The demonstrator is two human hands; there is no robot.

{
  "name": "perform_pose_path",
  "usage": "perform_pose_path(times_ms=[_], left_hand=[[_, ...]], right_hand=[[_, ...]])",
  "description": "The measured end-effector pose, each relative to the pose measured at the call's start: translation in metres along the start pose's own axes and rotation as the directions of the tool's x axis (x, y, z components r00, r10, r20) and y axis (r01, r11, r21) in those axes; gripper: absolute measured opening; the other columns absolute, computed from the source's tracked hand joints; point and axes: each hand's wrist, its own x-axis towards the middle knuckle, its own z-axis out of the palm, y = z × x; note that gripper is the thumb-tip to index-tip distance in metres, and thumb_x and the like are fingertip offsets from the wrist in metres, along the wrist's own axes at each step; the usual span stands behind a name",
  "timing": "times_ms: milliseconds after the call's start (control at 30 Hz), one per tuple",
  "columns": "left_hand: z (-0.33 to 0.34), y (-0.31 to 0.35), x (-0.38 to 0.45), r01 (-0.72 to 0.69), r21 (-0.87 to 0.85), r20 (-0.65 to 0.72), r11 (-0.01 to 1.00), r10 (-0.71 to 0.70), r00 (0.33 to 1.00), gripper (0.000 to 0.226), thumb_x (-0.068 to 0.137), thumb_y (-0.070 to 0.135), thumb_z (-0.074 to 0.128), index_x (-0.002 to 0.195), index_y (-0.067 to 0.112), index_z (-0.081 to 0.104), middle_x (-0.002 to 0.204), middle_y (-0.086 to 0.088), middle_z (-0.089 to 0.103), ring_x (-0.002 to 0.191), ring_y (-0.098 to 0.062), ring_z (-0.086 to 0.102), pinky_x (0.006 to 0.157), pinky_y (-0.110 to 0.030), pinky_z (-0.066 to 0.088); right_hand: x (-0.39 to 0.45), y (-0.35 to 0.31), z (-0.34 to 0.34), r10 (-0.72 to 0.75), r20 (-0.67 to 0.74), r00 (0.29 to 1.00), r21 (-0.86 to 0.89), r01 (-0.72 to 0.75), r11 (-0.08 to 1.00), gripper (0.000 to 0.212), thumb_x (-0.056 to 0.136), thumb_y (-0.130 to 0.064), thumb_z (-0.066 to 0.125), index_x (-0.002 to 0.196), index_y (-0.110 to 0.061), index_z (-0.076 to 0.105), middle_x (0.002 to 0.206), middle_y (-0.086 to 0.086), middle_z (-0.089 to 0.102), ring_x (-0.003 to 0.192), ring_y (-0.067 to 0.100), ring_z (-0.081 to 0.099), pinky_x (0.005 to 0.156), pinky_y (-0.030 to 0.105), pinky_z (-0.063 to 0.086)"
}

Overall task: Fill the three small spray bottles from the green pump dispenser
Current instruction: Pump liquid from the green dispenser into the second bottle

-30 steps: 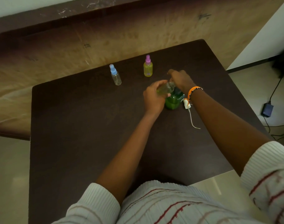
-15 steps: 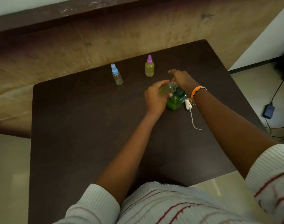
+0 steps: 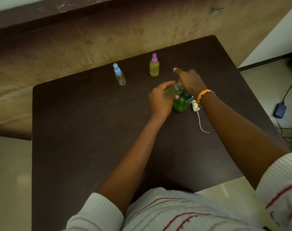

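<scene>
Over green pump dispenser: left hand fingers around tilted spray bottle, right hand flat.

A dark brown surface stands against a tan wall. On the pale floor at far right lies a small dark adapter with a black cable.

The person wears a white ribbed top with thin red stripes, sleeves pushed up, and above the right sleeve an orange beaded bracelet.
</scene>
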Motion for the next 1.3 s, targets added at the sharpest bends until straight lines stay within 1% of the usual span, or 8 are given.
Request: perform_pose_path(times_ms=[200,267,400,533,633,867,1167,1300], left_hand=[[0.002,-0.004,-0.001,0.006,0.01,-0.01,1.0,-0.006,1.0,0.052,0.062,-0.005,0.075,0.112,0.009,0.067,0.109,-0.005,0.069,0.098,-0.012,0.063,0.085,-0.018,0.049],[0.0,-0.003,-0.001,0.0,0.012,-0.004,1.0,0.001,1.0,0.052,0.063,-0.005,0.075,0.112,0.009,0.067,0.109,-0.005,0.069,0.098,-0.01,0.063,0.082,-0.012,0.047],[-0.002,0.0,-0.001,-0.026,-0.011,0.005,1.0,0.026,1.0,0.05,0.063,-0.004,0.075,0.111,0.01,0.067,0.106,-0.003,0.07,0.093,-0.006,0.062,0.078,-0.005,0.045],[0.0,0.0,-0.002,-0.033,0.017,0.001,0.999,0.033,0.999,0.049,0.064,-0.006,0.073,0.111,0.008,0.067,0.108,-0.005,0.069,0.095,-0.008,0.062,0.075,0.001,0.041],[0.001,-0.003,-0.001,-0.033,0.015,0.005,0.999,0.033,0.999,0.05,0.064,-0.006,0.073,0.112,0.008,0.067,0.109,-0.006,0.069,0.098,-0.011,0.063,0.079,-0.006,0.044],[-0.001,0.0,0.0,-0.054,0.001,-0.003,0.999,0.054,0.999,0.05,0.063,-0.006,0.074,0.11,0.008,0.067,0.108,-0.004,0.069,0.094,-0.005,0.06,0.079,-0.005,0.046],[0.001,-0.002,-0.001,-0.028,0.015,0.01,0.999,0.028,1.0,0.051,0.063,-0.007,0.074,0.112,0.007,0.066,0.11,-0.007,0.068,0.098,-0.009,0.061,0.08,-0.004,0.044],[0.001,-0.001,-0.001,-0.04,-0.006,-0.007,0.999,0.04,0.999,0.05,0.064,-0.006,0.074,0.112,0.009,0.067,0.109,-0.004,0.068,0.095,-0.006,0.061,0.079,-0.004,0.044]], right_hand=[[0.004,0.006,0.003,-0.041,-0.108,0.993,-0.14,0.025,0.99,0.068,0.089,-0.062,0.041,0.131,-0.009,0.049,0.137,0.015,0.052,0.125,0.034,0.049,0.101,0.041,0.037],[0.003,0.004,0.003,-0.039,-0.085,0.996,-0.12,0.029,0.992,0.072,0.086,-0.066,0.041,0.129,-0.009,0.052,0.135,0.014,0.054,0.123,0.035,0.05,0.101,0.041,0.037],[0.001,0.001,-0.002,-0.028,0.007,1.0,-0.01,0.028,1.0,0.103,0.059,-0.088,0.031,0.116,-0.009,0.063,0.123,0.014,0.063,0.114,0.033,0.057,0.103,0.046,0.04],[0.003,0.006,0.0,-0.065,-0.072,0.995,-0.086,0.058,0.995,0.081,0.084,-0.076,0.025,0.115,-0.012,0.063,0.125,0.013,0.061,0.116,0.033,0.055,0.098,0.042,0.038],[0.005,0.007,0.002,-0.09,-0.102,0.991,-0.169,0.072,0.983,0.073,0.091,-0.069,0.024,0.119,-0.011,0.06,0.13,0.016,0.057,0.12,0.034,0.052,0.096,0.041,0.038],[0.012,0.009,-0.002,-0.107,0.015,0.994,-0.117,0.108,0.987,0.087,0.083,-0.079,0.018,0.107,-0.011,0.067,0.118,0.014,0.064,0.109,0.033,0.057,0.1,0.044,0.041],[0.015,0.013,0.003,-0.116,-0.094,0.989,-0.19,0.097,0.977,0.078,0.089,-0.072,0.019,0.112,-0.012,0.064,0.121,0.014,0.062,0.113,0.033,0.056,0.091,0.041,0.038],[0.011,0.004,0.0,-0.064,0.026,0.998,-0.087,0.066,0.994,0.1,0.068,-0.087,0.021,0.111,-0.008,0.065,0.123,0.015,0.062,0.114,0.035,0.057,0.102,0.045,0.041]])
